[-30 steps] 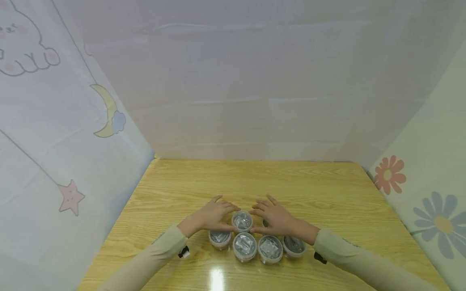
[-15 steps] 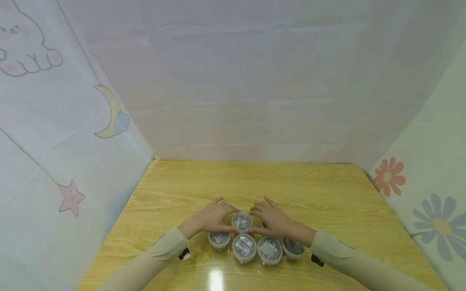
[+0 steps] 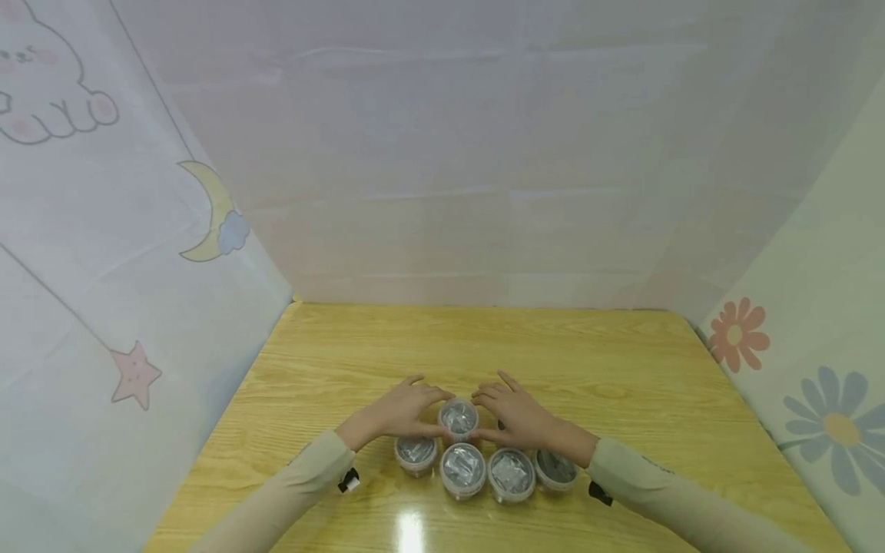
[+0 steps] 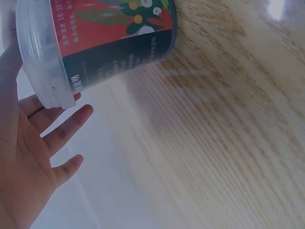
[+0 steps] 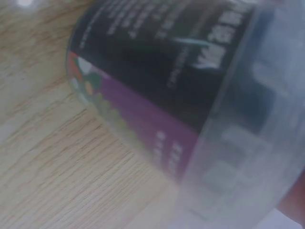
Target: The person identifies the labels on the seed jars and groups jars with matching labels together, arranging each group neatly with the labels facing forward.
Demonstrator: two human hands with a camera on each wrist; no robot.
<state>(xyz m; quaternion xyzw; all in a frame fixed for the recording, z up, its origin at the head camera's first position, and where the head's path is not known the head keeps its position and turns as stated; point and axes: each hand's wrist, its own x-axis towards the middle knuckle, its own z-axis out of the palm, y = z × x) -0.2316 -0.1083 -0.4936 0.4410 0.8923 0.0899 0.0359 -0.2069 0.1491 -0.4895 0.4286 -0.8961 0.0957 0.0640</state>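
Note:
Between my two hands in the head view stands a round plastic tub (image 3: 459, 417) with a clear lid and silvery wrapping visible through it. My left hand (image 3: 401, 411) holds its left side, thumb at the near edge and fingertips at the far rim. Opposite, my right hand (image 3: 520, 420) holds the right side with thumb and fingertips; some fingers stick out. A tub with a red and dark green label (image 4: 114, 43) fills the top of the left wrist view. Blurred in the right wrist view, another tub has a black and purple label (image 5: 157, 95).
A near row holds several similar tubs: one left (image 3: 415, 453), two mid-row (image 3: 463, 470) (image 3: 512, 475), one right (image 3: 556, 470). Another dark tub (image 3: 501, 424) is mostly hidden by my right hand. Printed cloth walls (image 3: 449, 192) border the wooden table (image 3: 484, 346) behind and at both sides.
The tub between my hands has shifted slightly up in the head view, showing more of its side below the rim. Both hands keep nearly the same place; the near row looks unmoved.

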